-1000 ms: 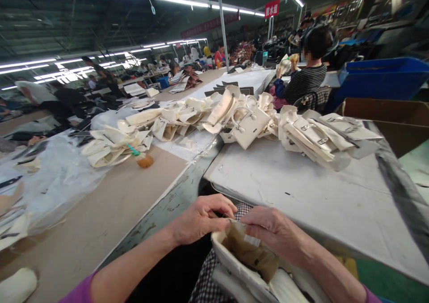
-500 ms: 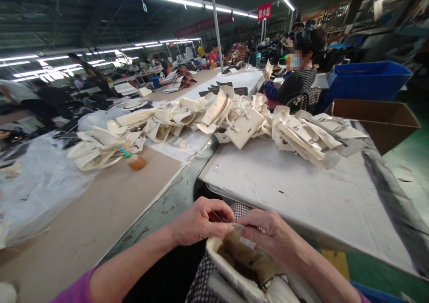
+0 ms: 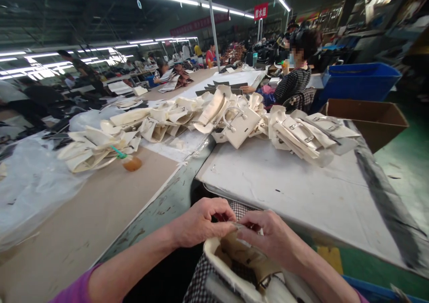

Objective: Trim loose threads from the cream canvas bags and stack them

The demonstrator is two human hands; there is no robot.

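A cream handbag [image 3: 231, 271] rests on my lap, its mouth gaping upward and its inside partly in view. My left hand [image 3: 204, 220] pinches the bag's far rim between thumb and fingers. Close beside it, my right hand [image 3: 268, 233] grips the same rim, thumb toward the inside. The two sets of fingertips nearly meet at the edge. Whatever small detail lies between them is hidden. Checked cloth [image 3: 197, 278] shows under and around the bag.
Cream handbags [image 3: 241, 126] lie heaped across the white-covered table [image 3: 284, 187]. A small pot of amber liquid with a green-handled brush [image 3: 132, 163] stands on the brown table at left, near plastic sheeting [image 3: 36, 182]. A co-worker [image 3: 295, 82] sits beyond, by a blue bin [image 3: 362, 82].
Both hands stay on the bag's rim, with the right fingers shifted slightly. The view has turned a little to the right. The co-worker's hand has come down toward the table.
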